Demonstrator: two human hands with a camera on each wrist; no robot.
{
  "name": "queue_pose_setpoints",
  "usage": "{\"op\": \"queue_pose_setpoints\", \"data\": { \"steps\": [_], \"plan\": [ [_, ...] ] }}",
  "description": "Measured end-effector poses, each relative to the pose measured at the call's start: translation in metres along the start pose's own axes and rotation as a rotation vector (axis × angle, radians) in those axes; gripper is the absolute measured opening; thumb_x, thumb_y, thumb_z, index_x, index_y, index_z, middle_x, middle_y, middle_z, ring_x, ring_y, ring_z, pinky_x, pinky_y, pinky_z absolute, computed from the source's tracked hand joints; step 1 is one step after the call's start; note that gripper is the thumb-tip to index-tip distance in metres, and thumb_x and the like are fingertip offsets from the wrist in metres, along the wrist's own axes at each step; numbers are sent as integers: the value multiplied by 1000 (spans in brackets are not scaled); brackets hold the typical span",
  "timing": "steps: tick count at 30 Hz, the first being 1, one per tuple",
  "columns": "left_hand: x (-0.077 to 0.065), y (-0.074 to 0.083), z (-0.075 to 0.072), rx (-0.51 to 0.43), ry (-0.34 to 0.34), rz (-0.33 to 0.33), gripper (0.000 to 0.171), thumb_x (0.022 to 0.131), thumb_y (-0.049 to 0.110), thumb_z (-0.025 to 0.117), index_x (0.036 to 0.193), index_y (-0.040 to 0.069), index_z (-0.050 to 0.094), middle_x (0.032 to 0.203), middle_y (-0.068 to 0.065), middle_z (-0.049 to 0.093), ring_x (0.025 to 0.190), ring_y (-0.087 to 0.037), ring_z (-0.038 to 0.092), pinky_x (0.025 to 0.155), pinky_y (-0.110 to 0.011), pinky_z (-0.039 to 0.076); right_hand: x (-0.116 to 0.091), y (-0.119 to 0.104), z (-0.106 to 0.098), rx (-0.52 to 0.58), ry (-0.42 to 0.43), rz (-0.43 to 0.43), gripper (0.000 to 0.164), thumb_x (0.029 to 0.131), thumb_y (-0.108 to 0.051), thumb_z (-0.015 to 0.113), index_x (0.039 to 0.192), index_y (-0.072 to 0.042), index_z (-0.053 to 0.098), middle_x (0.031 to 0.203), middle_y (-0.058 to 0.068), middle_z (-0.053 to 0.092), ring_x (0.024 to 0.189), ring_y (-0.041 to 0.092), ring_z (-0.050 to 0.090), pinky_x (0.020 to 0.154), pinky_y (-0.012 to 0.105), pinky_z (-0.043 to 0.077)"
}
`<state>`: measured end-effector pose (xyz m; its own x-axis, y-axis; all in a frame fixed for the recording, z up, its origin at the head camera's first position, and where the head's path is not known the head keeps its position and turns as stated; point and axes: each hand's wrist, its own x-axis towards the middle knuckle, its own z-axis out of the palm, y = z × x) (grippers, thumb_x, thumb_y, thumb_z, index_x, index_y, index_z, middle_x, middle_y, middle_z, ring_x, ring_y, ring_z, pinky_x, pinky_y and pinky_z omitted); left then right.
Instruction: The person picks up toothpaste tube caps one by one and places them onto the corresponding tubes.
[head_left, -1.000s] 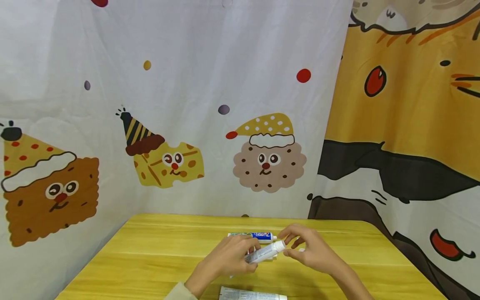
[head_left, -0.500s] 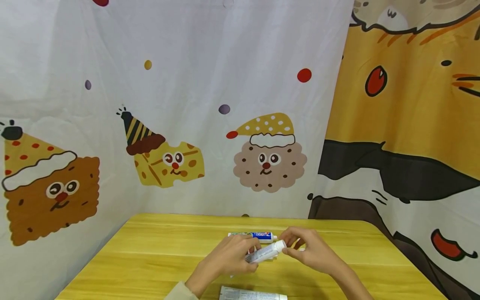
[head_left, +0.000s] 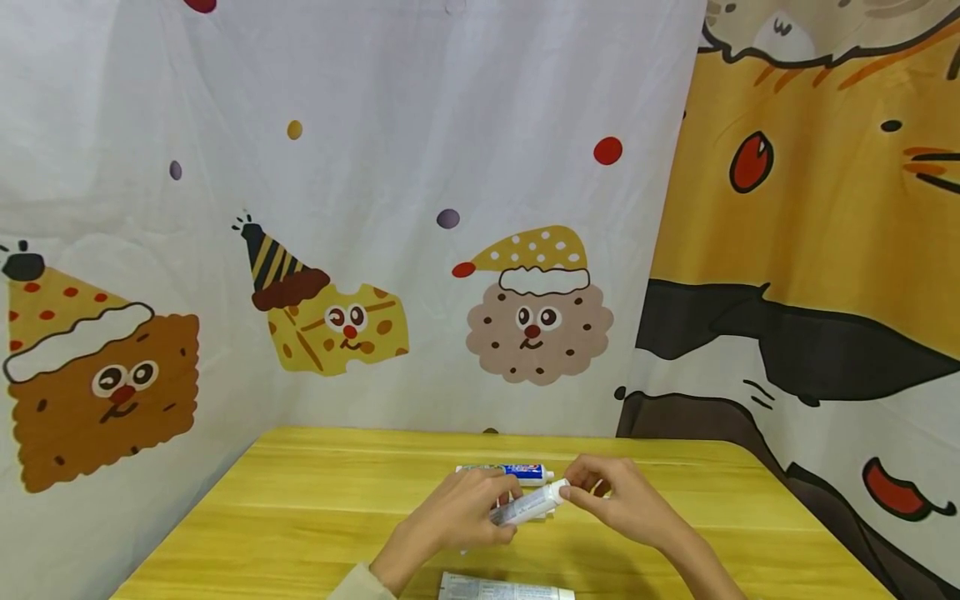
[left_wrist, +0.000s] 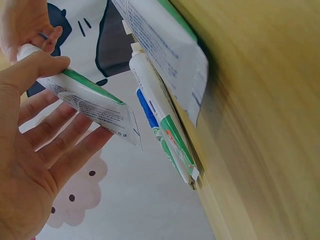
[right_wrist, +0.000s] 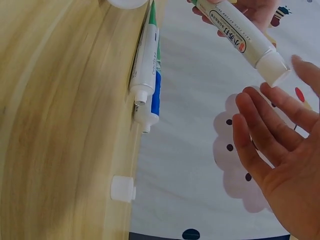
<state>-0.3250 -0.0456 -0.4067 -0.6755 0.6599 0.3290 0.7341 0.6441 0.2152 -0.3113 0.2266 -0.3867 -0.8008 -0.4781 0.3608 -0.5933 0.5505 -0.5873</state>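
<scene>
Yellow wood-grain table before white cloth backdrop with cartoon biscuits, cheese and bright dots.

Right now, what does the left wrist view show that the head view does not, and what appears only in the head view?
Only the left wrist view shows the flat end of the held tube and the green stripe along it. Only the head view shows the cheese drawing and the left sleeve. Both show the left hand, the right hand, the held tube, the blue-and-white tube and the table.
</scene>
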Motion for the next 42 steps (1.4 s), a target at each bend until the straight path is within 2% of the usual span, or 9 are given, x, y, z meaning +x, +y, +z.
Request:
{"op": "queue_pose_setpoints", "data": {
  "steps": [3, 6, 12, 19, 25, 33, 42],
  "plan": [
    [0, 0, 0, 1, 1, 4, 25, 83, 33, 80, 105, 26, 70, 91, 16, 67, 73, 4, 52, 65, -15, 44, 0, 0, -1, 4, 10, 10, 14, 100, -35, 66, 102, -23, 72, 88, -9, 73, 77, 3, 64, 67, 26, 55],
    [0, 0, 0, 3, 1, 6, 26, 83, 34, 80, 105, 26, 70, 91, 17, 67, 74, 4, 52, 65, -16, 44, 0, 0, -1, 39, 22, -5, 17, 98, -32, 70, 109, -20, 72, 97, -5, 73, 82, 4, 66, 70, 26, 56],
    [0, 0, 0, 3, 3, 3, 26, 82, 34, 81, 105, 26, 70, 90, 17, 67, 74, 5, 52, 65, -16, 44, 0, 2, -1, 96, 5, -118, 28, 93, -26, 78, 116, -13, 70, 112, 5, 73, 92, 8, 68, 76, 29, 59],
    [-1, 1, 0, -2, -3, -5, 26, 83, 34, 81, 105, 27, 70, 91, 17, 67, 73, 4, 52, 66, -17, 45, 1, 4, 1, 112, -41, -184, 26, 95, -24, 75, 119, -16, 70, 116, 5, 73, 94, 9, 67, 75, 30, 60],
    [-1, 0, 0, -10, -7, -6, 25, 83, 34, 81, 105, 27, 70, 91, 17, 67, 73, 4, 53, 67, -17, 45, 1, 4, 2, 105, -45, -155, 22, 95, -22, 75, 116, -17, 72, 110, 2, 75, 90, 6, 66, 73, 30, 60],
    [-2, 1, 1, -5, -2, 12, 25, 83, 33, 80, 105, 27, 70, 91, 17, 66, 72, 4, 52, 66, -17, 44, 0, 1, 3, 86, -49, -81, 15, 98, -28, 71, 111, -22, 73, 101, -3, 74, 87, 5, 66, 72, 28, 58],
    [-1, 1, 1, 0, -8, 13, 25, 84, 32, 80, 106, 27, 71, 92, 16, 66, 72, 4, 52, 66, -16, 45, -1, 0, 3, 49, -51, -34, 16, 98, -32, 70, 110, -22, 73, 93, -6, 74, 81, 4, 65, 70, 26, 56]
  ]
}}
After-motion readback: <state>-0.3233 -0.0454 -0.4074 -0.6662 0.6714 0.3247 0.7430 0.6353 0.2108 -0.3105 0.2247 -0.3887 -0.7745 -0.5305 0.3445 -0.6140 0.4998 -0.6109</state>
